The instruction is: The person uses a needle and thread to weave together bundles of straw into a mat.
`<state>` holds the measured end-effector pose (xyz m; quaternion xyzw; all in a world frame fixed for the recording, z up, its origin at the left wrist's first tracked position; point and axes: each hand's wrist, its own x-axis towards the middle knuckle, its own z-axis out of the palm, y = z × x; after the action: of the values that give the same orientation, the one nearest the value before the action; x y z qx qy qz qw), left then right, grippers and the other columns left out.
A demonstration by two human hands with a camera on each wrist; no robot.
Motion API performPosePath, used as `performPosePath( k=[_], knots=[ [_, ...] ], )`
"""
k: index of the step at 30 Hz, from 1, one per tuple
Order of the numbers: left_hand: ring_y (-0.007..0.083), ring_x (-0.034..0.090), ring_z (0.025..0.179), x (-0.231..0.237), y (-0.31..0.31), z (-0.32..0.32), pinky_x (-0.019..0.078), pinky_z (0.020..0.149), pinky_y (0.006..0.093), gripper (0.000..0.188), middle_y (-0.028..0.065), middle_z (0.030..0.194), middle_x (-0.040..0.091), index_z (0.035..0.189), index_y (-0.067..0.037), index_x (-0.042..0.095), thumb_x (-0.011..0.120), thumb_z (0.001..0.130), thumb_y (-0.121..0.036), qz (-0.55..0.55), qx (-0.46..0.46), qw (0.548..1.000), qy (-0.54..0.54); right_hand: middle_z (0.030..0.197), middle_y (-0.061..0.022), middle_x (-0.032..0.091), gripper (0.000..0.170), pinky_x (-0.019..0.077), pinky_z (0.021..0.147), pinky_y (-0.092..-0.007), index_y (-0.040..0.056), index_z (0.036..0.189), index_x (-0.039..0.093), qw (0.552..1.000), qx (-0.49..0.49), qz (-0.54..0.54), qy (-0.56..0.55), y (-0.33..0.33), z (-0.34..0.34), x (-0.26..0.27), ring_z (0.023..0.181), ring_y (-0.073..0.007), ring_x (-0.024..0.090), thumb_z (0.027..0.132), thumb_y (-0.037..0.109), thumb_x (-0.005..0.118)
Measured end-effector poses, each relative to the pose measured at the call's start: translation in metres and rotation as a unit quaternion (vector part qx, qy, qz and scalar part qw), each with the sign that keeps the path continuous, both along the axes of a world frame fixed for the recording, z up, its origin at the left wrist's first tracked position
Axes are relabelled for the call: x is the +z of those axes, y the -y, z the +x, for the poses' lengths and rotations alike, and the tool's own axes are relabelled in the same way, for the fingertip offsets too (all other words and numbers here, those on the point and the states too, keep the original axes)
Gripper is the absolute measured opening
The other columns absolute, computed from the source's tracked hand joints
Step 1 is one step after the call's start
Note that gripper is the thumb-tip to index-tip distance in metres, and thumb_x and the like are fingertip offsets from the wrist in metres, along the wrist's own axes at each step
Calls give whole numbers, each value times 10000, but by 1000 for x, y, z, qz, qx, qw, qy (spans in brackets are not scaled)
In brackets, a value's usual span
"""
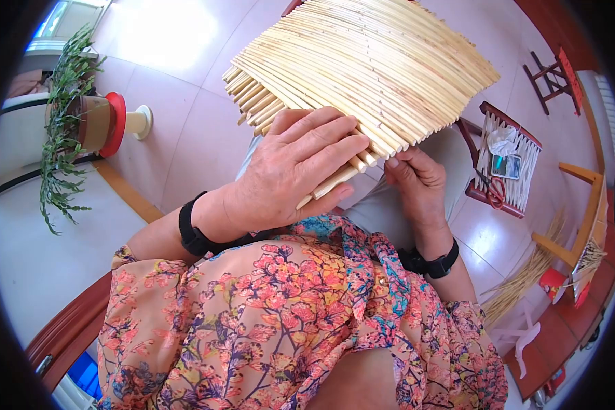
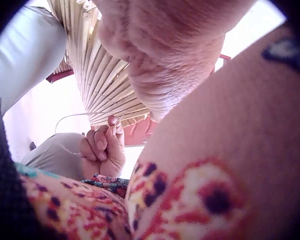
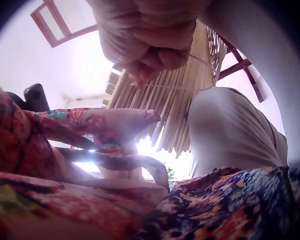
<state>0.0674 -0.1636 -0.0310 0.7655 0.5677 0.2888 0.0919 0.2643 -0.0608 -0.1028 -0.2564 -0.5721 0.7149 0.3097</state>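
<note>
From where I stand, the mat (image 1: pixel 383 55) lies over the lap (image 1: pixel 458 171), and I'd judge it well along: a wide sheet of stalks sits side by side, with rows of stitching across it. The near edge looks like the unfinished part, as a few stalks there sit unevenly. The left hand (image 1: pixel 297 154) has its fingers laid over that edge and bent round it, holding those stalks. At the edge's right end the right hand (image 1: pixel 420 181) has its fingers closed in a pinch on a thread (image 2: pixel 75 115), which seems to be going round the latest stalks. Stalk ends also poke out beneath the left edge; whether they're sewn, I can't tell. Scissors (image 1: pixel 496 195) lie by the stool's (image 1: pixel 526 184) near edge, so trimming probably remains.
</note>
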Motion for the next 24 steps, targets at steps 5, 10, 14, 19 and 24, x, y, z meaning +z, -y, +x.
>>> performPosePath(
  k=[5, 10, 14, 19, 24],
  knots=[
    [318, 481, 1122, 3, 0, 1, 362, 897, 414, 458, 156, 1214, 504, 1179, -16, 511, 579, 779, -230, -6, -8, 1000, -9, 721, -44, 590, 80, 434, 541, -206, -23, 890, 633, 999, -19, 32, 9, -2, 0, -2, 610, -81, 519, 813, -15, 614],
    [323, 488, 1117, 5, 0, 1, 369, 892, 418, 450, 163, 1209, 505, 1170, -12, 514, 572, 782, -232, -5, -10, 1000, -15, 720, -48, 595, 75, 439, 545, -209, -23, 880, 642, 999, -20, 43, 12, -3, 0, -1, 616, -84, 528, 811, -22, 613],
    [332, 492, 1113, 5, 1, 1, 372, 897, 420, 442, 170, 1206, 506, 1165, -11, 517, 567, 780, -223, -8, -12, 1000, -21, 711, -58, 599, 97, 452, 547, -207, -20, 895, 644, 999, -30, 26, -8, 0, -3, 4, 622, -90, 550, 801, -33, 620],
    [338, 494, 1109, 6, 1, 1, 374, 900, 426, 442, 170, 1212, 501, 1167, -10, 514, 562, 778, -215, -17, -17, 999, -23, 708, -63, 603, 74, 456, 526, -211, -16, 862, 641, 995, -27, 88, 26, -3, -1, -5, 597, -96, 555, 790, -29, 637],
    [342, 497, 1104, 7, 1, 1, 374, 901, 429, 447, 170, 1213, 498, 1169, -9, 512, 562, 774, -211, -21, -20, 999, -23, 704, -63, 603, 25, 454, 512, -214, -18, 810, 630, 995, -35, 84, 27, -2, -5, -1, 587, -95, 550, 789, -23, 642]
  ],
)
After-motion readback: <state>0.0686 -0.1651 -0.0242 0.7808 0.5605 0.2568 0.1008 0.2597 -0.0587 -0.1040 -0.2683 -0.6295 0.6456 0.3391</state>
